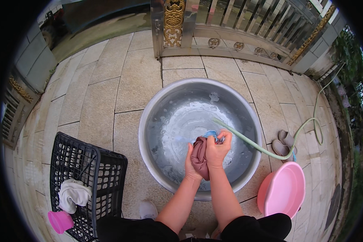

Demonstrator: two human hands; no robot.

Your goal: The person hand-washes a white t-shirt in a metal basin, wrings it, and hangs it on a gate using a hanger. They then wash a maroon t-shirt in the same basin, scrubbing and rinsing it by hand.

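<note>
Over a large round metal basin [142, 130] of water, both hands are on a bunched mauve cloth [199, 155]. My left hand [191, 165] cups its left and lower side. My right hand [218, 149] grips the upper right part, where a blue cloth piece [210, 133] and a patterned bit show beside the fingers. A pale green hose [245, 139] runs over the basin's right rim, its end above or in the water; which one I cannot tell.
At left, a black plastic crate [108, 184] bears a whitish cloth [74, 195], with a bright pink plastic container [60, 222] by it. A pink plastic basin [287, 190] and shoes [282, 146] are at right. A metal gate [230, 37] stands beyond the stone paving.
</note>
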